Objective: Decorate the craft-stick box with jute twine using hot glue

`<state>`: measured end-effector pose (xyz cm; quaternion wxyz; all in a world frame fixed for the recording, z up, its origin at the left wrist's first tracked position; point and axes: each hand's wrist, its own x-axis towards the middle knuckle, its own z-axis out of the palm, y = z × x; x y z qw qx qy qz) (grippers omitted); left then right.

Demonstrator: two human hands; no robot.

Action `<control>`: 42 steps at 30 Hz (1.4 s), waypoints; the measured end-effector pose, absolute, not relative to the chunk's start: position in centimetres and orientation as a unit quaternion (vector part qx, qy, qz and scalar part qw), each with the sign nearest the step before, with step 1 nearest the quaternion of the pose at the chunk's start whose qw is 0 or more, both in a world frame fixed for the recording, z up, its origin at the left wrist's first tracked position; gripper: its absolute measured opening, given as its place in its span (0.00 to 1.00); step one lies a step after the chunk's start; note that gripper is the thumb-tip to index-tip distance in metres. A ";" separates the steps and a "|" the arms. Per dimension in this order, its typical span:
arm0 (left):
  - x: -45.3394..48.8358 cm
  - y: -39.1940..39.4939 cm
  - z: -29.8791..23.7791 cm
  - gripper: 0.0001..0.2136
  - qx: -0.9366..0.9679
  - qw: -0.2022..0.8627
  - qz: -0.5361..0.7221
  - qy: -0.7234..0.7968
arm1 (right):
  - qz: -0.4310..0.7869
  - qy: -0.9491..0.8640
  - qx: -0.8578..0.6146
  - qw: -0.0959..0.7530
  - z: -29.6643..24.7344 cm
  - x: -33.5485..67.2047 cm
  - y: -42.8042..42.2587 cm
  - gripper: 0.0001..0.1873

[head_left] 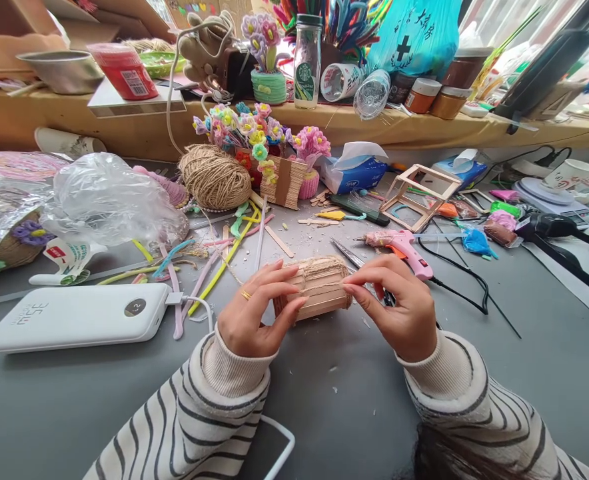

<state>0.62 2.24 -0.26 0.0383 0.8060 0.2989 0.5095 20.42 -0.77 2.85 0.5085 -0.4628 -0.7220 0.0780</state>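
Note:
A small piece built of wooden craft sticks rests on the grey table, with twine laid along its upper side. My left hand grips its left end, thumb and fingertips on the sticks. At the right end my right hand is closed in a pinch on the twine, thumb against forefinger. Scissors lie just behind, partly hidden by my right hand. A pink hot glue gun lies beyond that hand, and a ball of twine sits farther back on the left.
A white power bank with a cable lies left of my forearm. Behind are a craft-stick frame, a tissue pack, pipe-cleaner flowers and crumpled clear plastic. Jars and a glass bottle stand on the back ledge.

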 end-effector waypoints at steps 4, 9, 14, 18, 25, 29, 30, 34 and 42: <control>1.1 2.0 0.0 0.08 0.792 0.031 0.526 0.307 | 0.070 -0.709 -0.470 0.520 2.6 20.3 -0.9 0.04; 0.5 2.2 -0.4 0.10 0.807 0.037 0.508 0.300 | 0.065 -0.696 -0.490 0.521 2.5 20.0 -0.8 0.03; 0.0 2.3 -0.6 0.12 0.813 0.066 0.496 0.298 | 0.127 -0.662 -0.524 0.521 2.3 20.0 -0.4 0.04; 0.2 2.1 -0.2 0.11 0.807 0.083 0.497 0.309 | 0.262 -0.560 -0.592 0.516 1.7 20.7 0.0 0.15; 0.5 1.6 0.9 0.07 0.785 0.093 0.516 0.329 | 0.547 -0.483 -0.489 0.478 1.7 20.7 0.3 0.22; 0.6 1.4 1.4 0.06 0.799 0.089 0.489 0.338 | 0.594 -0.449 -0.455 0.488 2.1 20.5 0.1 0.19; 0.7 1.3 1.5 0.05 0.794 0.084 0.492 0.346 | 0.596 -0.445 -0.461 0.483 2.2 20.5 0.1 0.19; 0.8 1.0 1.8 0.02 0.790 0.071 0.486 0.367 | 0.593 -0.439 -0.490 0.465 2.2 20.6 0.0 0.16; 0.5 1.0 1.8 0.04 0.812 0.048 0.455 0.362 | 0.574 -0.428 -0.508 0.478 1.7 20.5 0.2 0.13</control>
